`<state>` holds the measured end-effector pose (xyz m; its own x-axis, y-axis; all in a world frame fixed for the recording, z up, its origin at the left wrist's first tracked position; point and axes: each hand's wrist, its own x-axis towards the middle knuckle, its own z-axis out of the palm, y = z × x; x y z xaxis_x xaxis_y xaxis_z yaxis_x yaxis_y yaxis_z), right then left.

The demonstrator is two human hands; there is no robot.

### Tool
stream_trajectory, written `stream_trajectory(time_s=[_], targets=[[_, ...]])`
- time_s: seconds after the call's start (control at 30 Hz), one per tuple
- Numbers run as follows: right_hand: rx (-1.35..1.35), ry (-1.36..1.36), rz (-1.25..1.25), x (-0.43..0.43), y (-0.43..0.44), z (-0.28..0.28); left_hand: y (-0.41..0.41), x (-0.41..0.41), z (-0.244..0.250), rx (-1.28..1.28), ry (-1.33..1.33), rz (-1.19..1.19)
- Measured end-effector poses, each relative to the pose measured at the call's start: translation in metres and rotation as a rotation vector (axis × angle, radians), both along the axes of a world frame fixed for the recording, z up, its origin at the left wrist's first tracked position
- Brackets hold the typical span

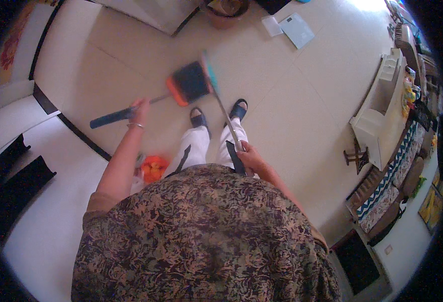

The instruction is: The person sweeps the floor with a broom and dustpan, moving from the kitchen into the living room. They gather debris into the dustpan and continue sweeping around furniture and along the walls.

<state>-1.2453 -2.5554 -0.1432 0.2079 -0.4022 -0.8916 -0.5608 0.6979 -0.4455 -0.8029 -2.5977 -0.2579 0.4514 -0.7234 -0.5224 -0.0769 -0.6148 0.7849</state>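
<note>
My left hand (141, 109) is closed around the handle of a long-handled dustpan (188, 83), which has a dark pan with an orange edge. The dark grip of that handle sticks out past my hand to the left. In my right hand (249, 155) is the metal shaft of a broom (223, 107). Its blurred teal head (210, 70) stands along the far right side of the pan; whether they touch I cannot tell. Both tools are above or on the tiled floor (281, 113), just in front of my dark slippers (238, 108).
To my left on the floor stands an orange container (154, 168), partly hidden. A brown pot (227, 17) is ahead, with a flat pale scale-like panel (297, 31) to its right. A white table (376, 113) and a cushioned sofa (391, 181) line the right side.
</note>
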Motion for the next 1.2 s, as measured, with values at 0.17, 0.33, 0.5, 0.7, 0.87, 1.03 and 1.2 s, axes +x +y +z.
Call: stream_trajectory(time_s=[0.17, 0.33, 0.5, 0.7, 0.87, 1.03, 1.2], targets=[[0.163, -0.163, -0.194, -0.044, -0.014, 0.038, -0.003, -0.005, 0.007, -0.010, -0.020, 0.109], [0.033, 0.077, -0.152, -0.079, -0.031, 0.077, 0.006, -0.006, 0.015, -0.166, -0.060, 0.090], [-0.174, 0.280, -0.208, -0.077, -0.078, 0.020, -0.003, -0.005, 0.029, -0.083, 0.176, 0.348], [-0.111, 0.427, -0.082, -0.043, -0.121, -0.072, -0.019, -0.001, 0.013, -0.128, 0.143, 0.408], [-0.289, 0.374, 0.635, -0.017, -0.092, -0.038, -0.011, 0.032, -0.023, -0.068, -0.213, 0.027], [0.051, 0.162, 0.332, -0.048, -0.083, 0.065, -0.030, 0.012, 0.017, -0.036, 0.088, 0.183], [0.035, 0.166, -0.086, -0.087, -0.016, 0.079, -0.022, 0.011, 0.020, -0.073, -0.235, 0.008]])
